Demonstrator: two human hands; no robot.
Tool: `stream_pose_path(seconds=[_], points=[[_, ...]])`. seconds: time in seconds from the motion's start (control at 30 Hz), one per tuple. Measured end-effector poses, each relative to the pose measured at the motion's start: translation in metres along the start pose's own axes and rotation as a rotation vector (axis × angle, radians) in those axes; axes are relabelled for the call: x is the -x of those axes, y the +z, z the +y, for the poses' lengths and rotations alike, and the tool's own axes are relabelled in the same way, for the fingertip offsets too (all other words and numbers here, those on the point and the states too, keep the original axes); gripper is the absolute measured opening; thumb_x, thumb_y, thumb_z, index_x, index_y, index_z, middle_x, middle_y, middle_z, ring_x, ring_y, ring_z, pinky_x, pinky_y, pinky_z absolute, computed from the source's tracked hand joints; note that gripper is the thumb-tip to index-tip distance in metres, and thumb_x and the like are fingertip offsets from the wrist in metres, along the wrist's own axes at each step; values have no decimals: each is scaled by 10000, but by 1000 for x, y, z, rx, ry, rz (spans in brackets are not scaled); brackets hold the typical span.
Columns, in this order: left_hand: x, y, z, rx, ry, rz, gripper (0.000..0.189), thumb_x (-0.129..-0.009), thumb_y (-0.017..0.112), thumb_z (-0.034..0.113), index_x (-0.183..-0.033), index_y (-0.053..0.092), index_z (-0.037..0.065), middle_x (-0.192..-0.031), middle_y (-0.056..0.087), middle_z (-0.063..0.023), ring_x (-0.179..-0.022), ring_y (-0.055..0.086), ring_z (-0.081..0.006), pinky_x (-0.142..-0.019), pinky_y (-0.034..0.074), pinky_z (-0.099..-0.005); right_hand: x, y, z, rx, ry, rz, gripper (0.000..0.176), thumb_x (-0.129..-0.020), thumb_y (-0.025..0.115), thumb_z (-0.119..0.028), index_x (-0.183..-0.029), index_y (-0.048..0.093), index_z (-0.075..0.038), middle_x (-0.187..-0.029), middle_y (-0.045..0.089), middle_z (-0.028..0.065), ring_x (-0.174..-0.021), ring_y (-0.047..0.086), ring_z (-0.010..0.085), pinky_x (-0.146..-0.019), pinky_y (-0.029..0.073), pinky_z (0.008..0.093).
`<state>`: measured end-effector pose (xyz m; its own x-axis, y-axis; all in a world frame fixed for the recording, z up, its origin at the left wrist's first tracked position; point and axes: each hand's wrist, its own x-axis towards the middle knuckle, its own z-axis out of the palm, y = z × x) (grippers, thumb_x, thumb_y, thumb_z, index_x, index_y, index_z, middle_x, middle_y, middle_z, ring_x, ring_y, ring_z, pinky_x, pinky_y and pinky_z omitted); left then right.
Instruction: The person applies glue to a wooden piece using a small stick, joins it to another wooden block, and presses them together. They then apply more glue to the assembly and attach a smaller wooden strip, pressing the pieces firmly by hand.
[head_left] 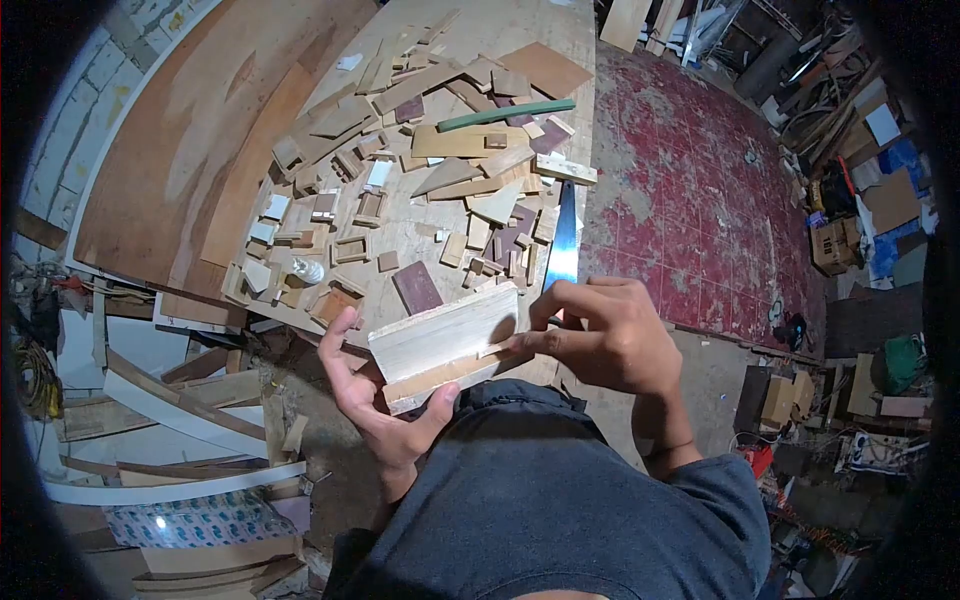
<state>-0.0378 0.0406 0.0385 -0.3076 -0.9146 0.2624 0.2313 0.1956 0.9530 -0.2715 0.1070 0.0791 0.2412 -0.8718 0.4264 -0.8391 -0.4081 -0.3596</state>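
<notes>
Evidently the right hand (615, 335) has thumb and forefinger pinched together at a small pale sliver (493, 350), set against the inner corner of an L-shaped wooden piece (440, 335); what exactly the tips press on is partly hidden. The left hand (390, 425) cups the piece's left end, thumb clamped on the near edge, the other fingers parted around the end and behind. The piece is tilted, held up in front of the torso by the near edge of the counter (545, 25). To work cleanly, I'd brace the left grip firmly, use light fingertip pressure close to the corner, and angle the right hand so it doesn't shade the seam. Beyond lie a shiny metal blade (564, 235), a small white bottle (307, 270), a green strip (507, 115) and scattered offcuts.
</notes>
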Motion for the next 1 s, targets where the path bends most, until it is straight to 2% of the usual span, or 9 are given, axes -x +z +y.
stream_pose_path(seconds=[0.13, 0.2, 0.4, 0.73, 0.83, 1.0], points=[[-1, 0, -1, 1, -31, 4, 1002, -660, 769, 37, -1457, 162, 33, -1179, 578, -275, -1056, 650, -318, -926, 546, -375, 8, -4, 12, -44, 63, 40, 278, -725, 743, -82, -935, 754, -263, -834, 619, -51, -611, 596, 122, -498, 487, 284], [-2, 4, -2, -9, -29, 58, 1007, -644, 765, 113, -1476, 201, 48, -1102, 620, -227, -1017, 660, -291, -901, 550, -368, 9, -5, 15, -54, 60, 50, 272, -714, 747, -75, -922, 749, -249, -842, 627, -52, -619, 603, 120, -501, 488, 280], [-6, 7, -2, 15, -45, 35, 1008, -633, 759, 105, -1474, 207, 41, -1144, 599, -228, -1048, 642, -298, -923, 531, -364, -1, 1, 14, -77, 11, 132, 274, -710, 746, -72, -918, 744, -250, -843, 623, -60, -614, 597, 125, -498, 482, 281], [-13, -4, -10, 16, -41, 45, 994, -622, 757, 108, -1467, 240, 24, -1192, 575, -211, -1092, 614, -297, -955, 510, -383, 4, -6, 30, -50, 21, 64, 314, -679, 760, -66, -930, 750, -254, -848, 627, -55, -613, 599, 128, -497, 484, 280], [-15, 0, -11, 38, -53, 40, 997, -621, 757, 109, -1469, 241, 23, -1195, 572, -208, -1092, 613, -298, -957, 510, -384, -1, -4, 25, -62, 12, 118, 296, -689, 751, -71, -926, 750, -248, -844, 624, -51, -614, 605, 138, -507, 490, 283], [-18, 2, -10, -8, -31, 29, 985, -637, 756, 112, -1470, 237, 27, -1191, 565, -226, -1099, 610, -300, -956, 512, -385, -5, -6, 23, -3, 17, 45, 255, -705, 736, -93, -922, 746, -228, -841, 616, -44, -634, 614, 155, -528, 497, 296]])
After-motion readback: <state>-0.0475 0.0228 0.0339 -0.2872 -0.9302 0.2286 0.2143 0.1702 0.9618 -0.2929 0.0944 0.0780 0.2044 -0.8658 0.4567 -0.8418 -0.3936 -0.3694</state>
